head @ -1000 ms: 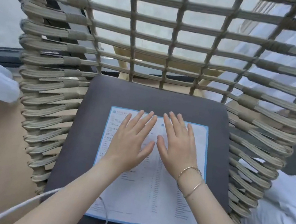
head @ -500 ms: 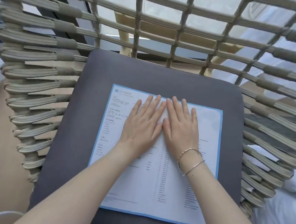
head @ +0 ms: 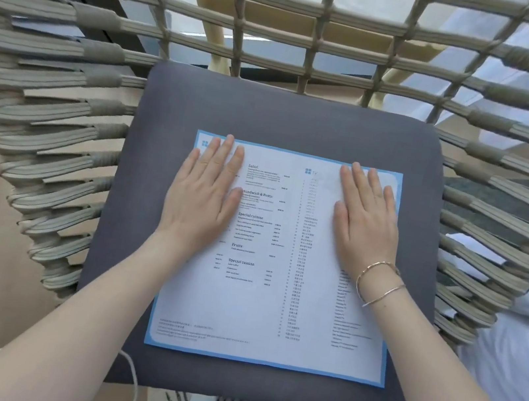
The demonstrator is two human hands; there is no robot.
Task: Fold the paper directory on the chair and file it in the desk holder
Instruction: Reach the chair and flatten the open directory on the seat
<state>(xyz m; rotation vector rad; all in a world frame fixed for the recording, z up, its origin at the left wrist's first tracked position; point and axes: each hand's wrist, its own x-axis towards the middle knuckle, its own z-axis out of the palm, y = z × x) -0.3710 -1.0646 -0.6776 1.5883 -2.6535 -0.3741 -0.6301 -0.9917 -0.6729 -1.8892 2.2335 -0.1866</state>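
Flattening the sheet before the fold

The paper directory (head: 279,272) is lying open on the chair's grey cushion (head: 286,117); the left hand (head: 204,190) and right hand (head: 365,220) are pressing flat, fingers extended, gripping nothing. Aligning the 2 side edges exactly should be giving a clean crease.

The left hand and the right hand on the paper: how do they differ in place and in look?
The left hand lies on the left side of the paper directory, over its left edge; the right hand lies on the right side, inside the blue border. The right wrist wears thin bracelets; the left wrist is bare. Both lie flat, palms down, fingers pointing toward the chair back.
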